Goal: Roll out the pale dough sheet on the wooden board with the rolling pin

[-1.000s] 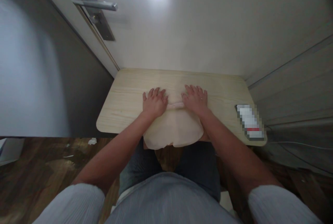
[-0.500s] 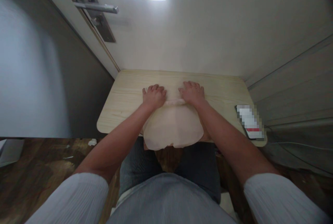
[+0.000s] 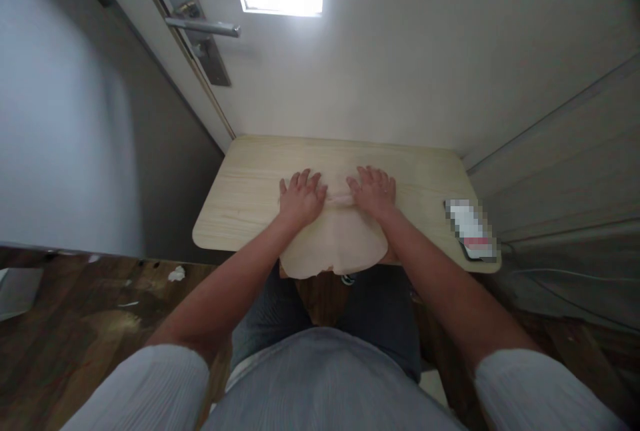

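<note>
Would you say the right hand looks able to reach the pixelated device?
Probably yes: nothing visible stands between the right hand and the pixelated device, though that hand is at the pale strip.

Grey-blue shirt, finely ribbed; short sleeves, paler; dark blue trousers; bare hands.
</note>
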Demonstrator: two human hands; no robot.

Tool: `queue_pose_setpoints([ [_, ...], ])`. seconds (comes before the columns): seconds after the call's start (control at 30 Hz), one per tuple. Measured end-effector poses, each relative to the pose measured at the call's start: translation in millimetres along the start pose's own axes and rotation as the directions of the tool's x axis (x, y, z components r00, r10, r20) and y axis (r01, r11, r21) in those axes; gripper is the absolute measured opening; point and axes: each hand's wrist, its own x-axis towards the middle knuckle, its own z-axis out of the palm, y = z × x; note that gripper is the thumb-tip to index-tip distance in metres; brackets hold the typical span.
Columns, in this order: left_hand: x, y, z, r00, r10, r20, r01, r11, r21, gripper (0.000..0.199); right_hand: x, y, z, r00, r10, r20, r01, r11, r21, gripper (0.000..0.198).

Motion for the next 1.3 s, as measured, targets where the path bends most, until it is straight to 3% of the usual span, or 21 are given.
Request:
queue_pose_setpoints([
  [0.27,-66.5,11.3,2.6,0.993,0.111,-0.037,-0.109,0.993,0.053,0.061,-72.8,10.9,-4.2,0.997,-0.047,-0.056,0.045,0.998,-0.032,0.057],
  [0.43,-87.1,14.5,6.7,0.989,0.131,-0.072,-0.126,0.990,0.066,0.069,-91.7,14.4,-0.9,0.999,-0.009,-0.054,0.008,1.000,-0.019,0.060],
  [0.57,-72.1,11.8,6.2,0.991,0.114,-0.073,-0.110,0.992,0.058,0.066,-76.9,9.2,-1.3,0.998,-0.005,-0.063,0.004,1.000,-0.010,0.060],
  [0.8,-23.0,0.3,5.9,0.994,0.073,-0.086,-0.071,0.997,0.027,0.063,-20.2,-1.7,-2.3,1.000,0.006,-0.020,-0.007,0.999,-0.042,0.062],
  [1.0,15.1,-11.5,6.7,0.999,0.041,0.009,-0.041,0.999,-0.010,0.056,18.4,-7.1,-0.9,0.998,0.009,0.061,-0.007,1.000,-0.029,0.065],
  [1.3,42.8,-19.9,5.0,0.997,0.050,0.055,-0.050,0.999,-0.004,0.046,46.2,-11.8,-4.5,0.988,-0.001,0.157,0.001,1.000,-0.003,0.070],
])
